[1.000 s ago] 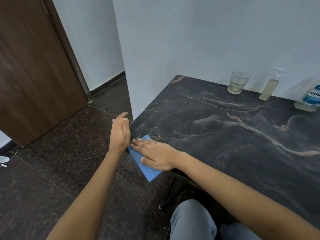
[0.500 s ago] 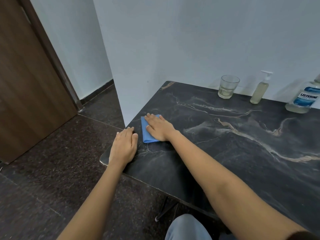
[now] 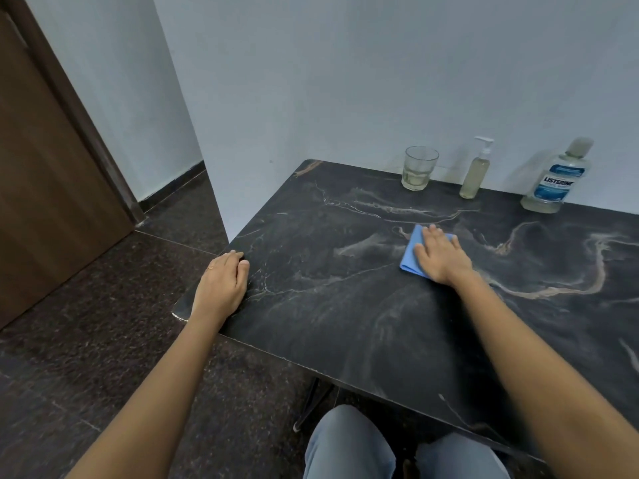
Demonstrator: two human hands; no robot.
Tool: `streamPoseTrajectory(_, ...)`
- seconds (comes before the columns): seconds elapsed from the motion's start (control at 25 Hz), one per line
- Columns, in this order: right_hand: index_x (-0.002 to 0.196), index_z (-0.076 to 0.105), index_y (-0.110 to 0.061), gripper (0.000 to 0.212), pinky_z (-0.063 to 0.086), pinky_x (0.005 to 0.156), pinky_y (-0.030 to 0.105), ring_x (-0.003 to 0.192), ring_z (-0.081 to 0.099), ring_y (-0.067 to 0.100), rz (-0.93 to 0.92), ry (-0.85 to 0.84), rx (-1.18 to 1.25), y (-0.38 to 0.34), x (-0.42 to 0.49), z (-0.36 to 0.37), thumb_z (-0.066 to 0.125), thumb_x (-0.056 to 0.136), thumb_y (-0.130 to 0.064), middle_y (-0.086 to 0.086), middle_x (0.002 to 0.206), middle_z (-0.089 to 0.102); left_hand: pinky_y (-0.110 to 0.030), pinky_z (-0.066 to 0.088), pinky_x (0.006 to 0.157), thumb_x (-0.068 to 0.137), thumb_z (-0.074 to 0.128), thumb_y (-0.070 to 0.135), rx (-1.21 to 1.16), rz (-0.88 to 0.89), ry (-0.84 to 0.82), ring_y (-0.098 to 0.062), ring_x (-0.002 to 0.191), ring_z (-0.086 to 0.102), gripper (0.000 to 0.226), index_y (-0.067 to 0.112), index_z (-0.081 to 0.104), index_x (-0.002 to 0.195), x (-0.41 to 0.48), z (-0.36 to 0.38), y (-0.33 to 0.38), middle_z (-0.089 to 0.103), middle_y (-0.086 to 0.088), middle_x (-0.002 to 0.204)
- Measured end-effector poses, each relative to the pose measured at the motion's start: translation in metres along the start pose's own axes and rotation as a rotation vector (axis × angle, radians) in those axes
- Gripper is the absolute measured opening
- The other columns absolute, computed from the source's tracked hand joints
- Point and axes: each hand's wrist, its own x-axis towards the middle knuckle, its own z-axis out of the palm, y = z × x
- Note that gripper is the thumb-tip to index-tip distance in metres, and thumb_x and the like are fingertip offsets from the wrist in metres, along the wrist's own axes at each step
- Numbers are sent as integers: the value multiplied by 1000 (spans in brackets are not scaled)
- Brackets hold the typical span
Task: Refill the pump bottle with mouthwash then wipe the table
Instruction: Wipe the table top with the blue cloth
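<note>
**On the dark marble table, the cloth is now mid-table**

At the middle of the table (image 3: 345,323), the right hand (image 3: 441,259) lies flat on the blue cloth (image 3: 409,254). Its fingers are straight and slightly spread, pressing the cloth down and pinching nothing. Half a second ago this hand and the cloth were near the table's left edge, just beside the left hand. Now they are well apart from it and closer to the bottles at the back wall.

The left hand (image 3: 221,285) remains by the left front corner. It rests palm down on the edge with its fingers together and relaxed, holding nothing.

The cloth is folded. Its visible left edge runs away from the person and leans a little to the right, so its long axis seems to point toward the far right. The palm covers most of it, and only the left strip and a far corner show.

Behind the cloth, along the wall, stand a glass (image 3: 418,169), the pump bottle (image 3: 475,176) and the mouthwash bottle (image 3: 555,183). All three are upright and apart from one another. The mouthwash label faces the person. Which way the pump's spout points is hard to make out.

The table's right side is cut off by the frame. A brown door (image 3: 52,202) stands at far left.
</note>
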Motion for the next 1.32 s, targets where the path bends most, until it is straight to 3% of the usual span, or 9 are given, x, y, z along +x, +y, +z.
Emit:
streamPoseTrajectory(0.2,152,9,-8,64,-3,120,35,149,0,18,1,23,-25,5,-112,19,22,100,-43,9,161,3,-44,42,89,102,38,27,75,68,-4,-33,108,56,34,5,61,112,-6,0,16,66,-12,110)
streamPoseTrajectory(0.32,152,4,-6,78,-3,120,34,149,-2,21,-124,16,-55,-33,-157,32,4,90,-54,12,160,-1,-42,46,82,102,34,34,35,148,-48,-30,96,59,37,11,63,102,-15,9,44,66,-7,99)
streamPoseTrajectory(0.44,151,-2,-3,91,-7,119,37,148,-9,29,-347,-24,-101,-79,-175,48,-11,74,-52,18,159,-7,-38,40,64,102,24,40,-125,191,-81,-19,69,52,41,25,44,70,-20,22,82,53,4,69)
streamPoseTrajectory(0.52,151,-3,-3,88,-6,121,40,147,-11,29,-437,-50,-91,-104,-167,56,-9,77,-51,19,158,-9,-36,35,62,103,25,37,-201,200,-71,-17,64,47,39,26,36,67,-20,31,103,46,7,63)
streamPoseTrajectory(0.68,153,4,-10,64,-1,121,39,149,-4,22,-435,-31,31,-123,-102,57,15,99,-44,13,160,-1,-38,42,70,104,30,28,-328,83,-28,-21,69,53,35,22,46,73,-17,48,124,51,6,68)
streamPoseTrajectory(0.84,153,10,-13,60,-1,121,37,149,2,20,-358,-22,37,-106,-20,39,23,101,-39,10,161,5,-43,39,100,102,34,27,-174,91,-10,-23,106,56,33,11,62,108,-20,66,122,65,-2,110)
streamPoseTrajectory(1.08,152,14,-9,61,3,120,40,148,7,23,-142,41,49,-33,33,9,24,100,-40,12,160,8,-43,36,106,101,36,27,-99,138,-32,-22,118,52,32,10,59,116,-16,72,120,63,-4,120)
streamPoseTrajectory(1.32,152,14,-9,62,5,120,38,148,6,22,-6,86,19,73,-21,-11,22,101,-42,12,160,7,-45,37,105,101,35,26,-130,118,-21,-23,115,53,34,9,60,115,-17,70,121,64,-6,117)
